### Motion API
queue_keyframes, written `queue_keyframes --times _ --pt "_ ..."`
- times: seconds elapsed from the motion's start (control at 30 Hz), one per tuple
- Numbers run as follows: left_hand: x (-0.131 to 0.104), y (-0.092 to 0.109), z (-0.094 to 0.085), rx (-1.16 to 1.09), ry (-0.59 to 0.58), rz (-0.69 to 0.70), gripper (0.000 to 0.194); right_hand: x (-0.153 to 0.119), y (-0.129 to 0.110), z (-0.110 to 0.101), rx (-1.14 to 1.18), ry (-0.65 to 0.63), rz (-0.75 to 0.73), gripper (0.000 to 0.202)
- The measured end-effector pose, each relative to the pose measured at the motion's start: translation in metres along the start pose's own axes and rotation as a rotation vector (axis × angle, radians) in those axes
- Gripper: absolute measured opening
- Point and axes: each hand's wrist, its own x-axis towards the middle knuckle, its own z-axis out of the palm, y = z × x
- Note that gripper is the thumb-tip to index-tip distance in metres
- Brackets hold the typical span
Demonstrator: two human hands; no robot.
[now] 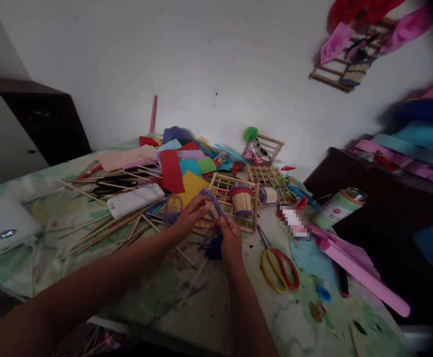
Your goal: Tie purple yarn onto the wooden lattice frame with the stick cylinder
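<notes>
A looped bundle of purple yarn [213, 199] is held between my two hands above the table [186, 317]. My left hand [192, 214] has its fingers closed on the bundle's left side. At its lower right end, my right hand [229, 235] pinches the yarn. Loose purple yarn [172, 208] lies left of my left hand. Just beyond my hands a stick lattice [219, 184] carries a small stick basket [241, 200] with a red band near its rim. Dark blue material [214, 248] sits beneath my right hand.
Red-and-yellow scissors [279, 267] lie right of my right hand. Thin sticks [100, 235] and a white power strip [135, 200] are at the left. Colored sheets [171, 171] lie behind. A green jar [339, 208] and pink roll [365, 275] are at the right.
</notes>
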Motion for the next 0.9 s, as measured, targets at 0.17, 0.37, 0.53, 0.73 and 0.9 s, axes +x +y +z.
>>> queue_keyframes --times 0.17,0.37,0.53,0.73,0.9 --pt "0.005 0.004 -0.014 0.566 0.197 0.242 0.018 0.007 -0.002 -0.016 -0.053 -0.021 -0.014 0.030" --pt "-0.009 0.012 -0.003 0.707 0.015 0.400 0.021 0.009 -0.001 -0.016 -0.256 -0.151 0.011 0.029" --pt "-0.011 0.007 0.003 0.532 -0.250 0.250 0.029 0.007 0.003 -0.012 -0.228 -0.228 0.080 0.027" --pt "-0.005 -0.003 0.000 0.634 -0.493 0.133 0.030 0.009 0.005 -0.014 -0.089 -0.266 0.229 0.024" --pt "-0.001 -0.005 -0.004 0.765 -0.517 0.229 0.028 0.011 0.007 -0.016 0.017 -0.191 0.281 0.023"
